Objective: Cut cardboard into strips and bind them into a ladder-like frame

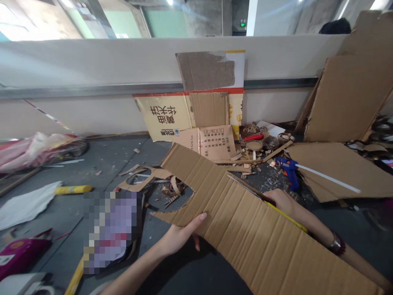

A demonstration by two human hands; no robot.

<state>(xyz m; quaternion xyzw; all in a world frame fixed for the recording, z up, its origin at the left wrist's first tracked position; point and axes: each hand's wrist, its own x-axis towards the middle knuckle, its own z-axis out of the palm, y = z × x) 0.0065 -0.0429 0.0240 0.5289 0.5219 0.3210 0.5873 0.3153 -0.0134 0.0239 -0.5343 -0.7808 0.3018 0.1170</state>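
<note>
A: What does the left hand (184, 234) have?

B: The corrugated cardboard (239, 223), pinched at its near edge: thumb flat on top, fingers underneath, so it's closed on it.

A: And where does that piece sit?

B: Raised over the dark table (109, 157), slanting from the far left down to the near right, with a curved notch at its left end.

A: The right hand (281, 200)?

B: On the far edge, curled around a yellow-handled tool (250, 189). The cardboard hides part of the fingers, so I can't tell how tightly they close. The metal tip lies over the cardboard's upper face.

A: What's around them?

B: A blue glue gun (290, 173) beyond the right hand, its white stick pointing right over a flat cardboard sheet (340, 166). On the left, beyond the left hand, there's a cut-out cardboard ring (126, 183). Printed cardboard (161, 114) leans against the far white partition (92, 61).
</note>
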